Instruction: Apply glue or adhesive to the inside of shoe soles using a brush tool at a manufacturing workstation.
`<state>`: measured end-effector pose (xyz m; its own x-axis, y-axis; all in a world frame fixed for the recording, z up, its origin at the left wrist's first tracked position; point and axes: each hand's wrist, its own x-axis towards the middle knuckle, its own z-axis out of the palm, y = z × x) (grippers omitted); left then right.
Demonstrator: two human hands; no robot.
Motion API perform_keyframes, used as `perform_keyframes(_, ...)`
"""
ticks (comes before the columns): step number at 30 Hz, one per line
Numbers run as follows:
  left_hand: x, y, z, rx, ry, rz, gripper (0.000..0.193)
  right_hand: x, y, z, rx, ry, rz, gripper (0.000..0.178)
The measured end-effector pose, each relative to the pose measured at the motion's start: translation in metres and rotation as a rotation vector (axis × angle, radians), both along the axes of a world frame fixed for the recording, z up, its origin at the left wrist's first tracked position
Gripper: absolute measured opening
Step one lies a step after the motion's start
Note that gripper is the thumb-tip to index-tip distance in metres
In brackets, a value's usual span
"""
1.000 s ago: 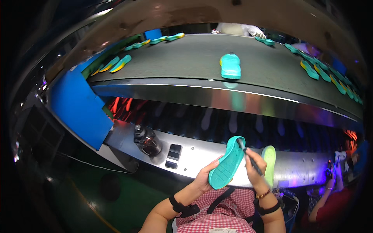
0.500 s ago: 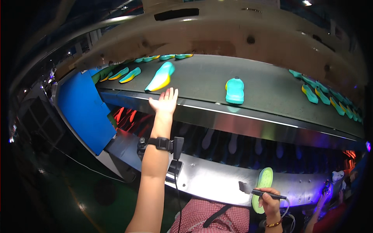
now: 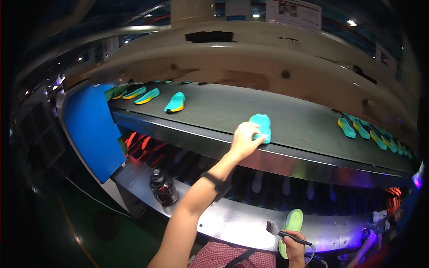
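On the upper conveyor belt, my left hand [image 3: 246, 139] is closed on the left edge of a teal shoe sole [image 3: 262, 125]. Its fingers and thumb hide part of that sole. Low in the picture, my right hand [image 3: 294, 246] grips a brush [image 3: 281, 233] with a dark handle, a flat bristle head pointing up-left and a thin tube at its rear end. Just behind that hand a yellow-green shoe sole [image 3: 293, 220] lies lengthwise on the metal ledge, its near end partly covered by the brush and hand. A teal and yellow sole [image 3: 175, 102] rests on the belt further left.
More teal soles stand at the belt's left end [image 3: 147, 96] and right end [image 3: 357, 128]. A dark bottle [image 3: 163, 187] stands on the metal ledge [image 3: 232, 228]. Below the belt, dark soles show in a lower level, with red glow at both ends. Another person's hand [image 3: 368, 243] is at far right.
My left hand has moved right from the teal and yellow sole, now lying on the belt, to the other teal sole and closed on it. The right hand keeps the brush.
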<state>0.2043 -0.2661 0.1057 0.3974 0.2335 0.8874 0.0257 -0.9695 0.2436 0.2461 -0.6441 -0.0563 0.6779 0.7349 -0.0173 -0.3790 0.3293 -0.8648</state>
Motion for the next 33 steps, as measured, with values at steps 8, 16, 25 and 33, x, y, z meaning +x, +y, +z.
perform_keyframes(8,-0.098,-0.056,-0.039,-1.56,-0.231,-0.963,0.049,0.006,0.004,0.013,0.015,0.018,-0.035,0.02)
perform_keyframes(16,-0.156,-0.142,-0.17,-1.918,0.019,-1.487,0.088,0.011,0.014,0.026,0.048,-0.001,0.035,0.021)
perform_keyframes(25,-0.118,-0.212,-0.165,-2.234,-0.22,-1.314,0.096,-0.01,0.044,0.04,-0.11,-0.201,0.211,0.021)
perform_keyframes(33,-0.101,-0.23,-0.164,-2.128,-0.374,-0.947,0.071,-0.02,0.085,0.05,-0.172,-0.517,0.144,0.017)
